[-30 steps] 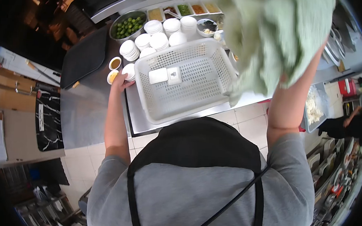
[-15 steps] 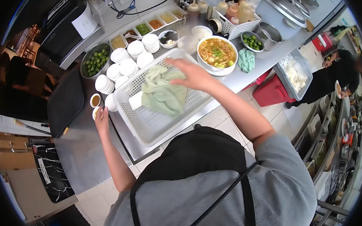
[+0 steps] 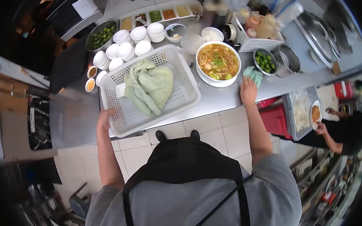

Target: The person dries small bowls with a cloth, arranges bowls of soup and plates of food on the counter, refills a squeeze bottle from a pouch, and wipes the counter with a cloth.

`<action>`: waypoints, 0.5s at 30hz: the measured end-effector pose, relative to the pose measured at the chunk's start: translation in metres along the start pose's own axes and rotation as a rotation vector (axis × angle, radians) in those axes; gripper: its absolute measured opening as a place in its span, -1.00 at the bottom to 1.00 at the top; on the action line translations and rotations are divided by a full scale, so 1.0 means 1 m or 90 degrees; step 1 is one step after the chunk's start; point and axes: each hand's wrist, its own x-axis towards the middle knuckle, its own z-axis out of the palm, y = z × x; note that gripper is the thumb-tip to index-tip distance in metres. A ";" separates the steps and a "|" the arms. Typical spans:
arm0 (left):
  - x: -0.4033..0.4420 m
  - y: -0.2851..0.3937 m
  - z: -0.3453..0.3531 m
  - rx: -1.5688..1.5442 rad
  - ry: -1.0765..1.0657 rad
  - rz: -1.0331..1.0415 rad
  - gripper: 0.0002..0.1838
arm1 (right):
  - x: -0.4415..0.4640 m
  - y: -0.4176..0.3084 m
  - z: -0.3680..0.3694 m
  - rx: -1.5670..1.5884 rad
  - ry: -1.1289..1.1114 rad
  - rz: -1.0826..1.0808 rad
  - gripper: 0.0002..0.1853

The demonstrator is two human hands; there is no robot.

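Observation:
A grey perforated plastic basket (image 3: 182,98) stands at the counter's front edge, with a crumpled pale green cloth (image 3: 149,88) and a small white object inside. My left hand (image 3: 105,118) is closed on the basket's near left rim. Over to the right, my right hand (image 3: 248,91) is closed on a small teal cloth (image 3: 253,75) lying on the counter. Left of that cloth, a large white bowl of noodle soup (image 3: 218,61) sits on a white plate. Two small sauce cups (image 3: 90,85) stand beyond the basket's left side.
Stacked white cups (image 3: 126,51) stand behind the basket. Limes fill a metal bowl (image 3: 265,61) beside an empty metal pot (image 3: 287,60). Sauce bottles crowd a white basket (image 3: 255,43). At right, a co-worker (image 3: 341,131) holds a plate of food near a tub (image 3: 290,119).
My left hand has left the small sauce cup for the basket's rim. My right hand has moved right from above the pale green cloth onto the teal cloth. The view has shifted.

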 end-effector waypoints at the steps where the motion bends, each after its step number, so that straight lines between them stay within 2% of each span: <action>1: -0.011 -0.002 0.000 -0.005 0.021 -0.001 -0.55 | -0.014 -0.003 -0.007 0.028 0.005 -0.016 -0.64; 3: -0.043 -0.009 -0.008 -0.083 0.028 0.027 -0.51 | -0.052 -0.018 -0.031 0.101 -0.006 -0.055 -0.66; 5: -0.080 -0.015 -0.023 -0.114 0.040 0.002 -0.45 | -0.074 -0.036 -0.058 0.156 -0.035 -0.094 -0.68; 7: -0.116 -0.020 -0.042 -0.140 0.043 -0.017 -0.39 | -0.081 -0.053 -0.075 0.242 -0.187 -0.237 -0.70; 8: -0.136 -0.024 -0.054 -0.154 0.076 -0.013 -0.35 | -0.080 -0.058 -0.074 0.217 -0.228 -0.275 -0.69; 9: -0.156 -0.029 -0.065 -0.169 0.108 -0.009 -0.30 | -0.076 -0.067 -0.069 0.225 -0.229 -0.281 -0.69; 11: -0.197 -0.035 -0.086 -0.166 0.162 0.002 -0.28 | -0.072 -0.097 -0.059 0.169 -0.180 -0.200 -0.64; 15: -0.274 -0.066 -0.122 -0.157 0.323 0.033 -0.27 | -0.091 -0.178 -0.050 0.208 -0.252 -0.313 -0.57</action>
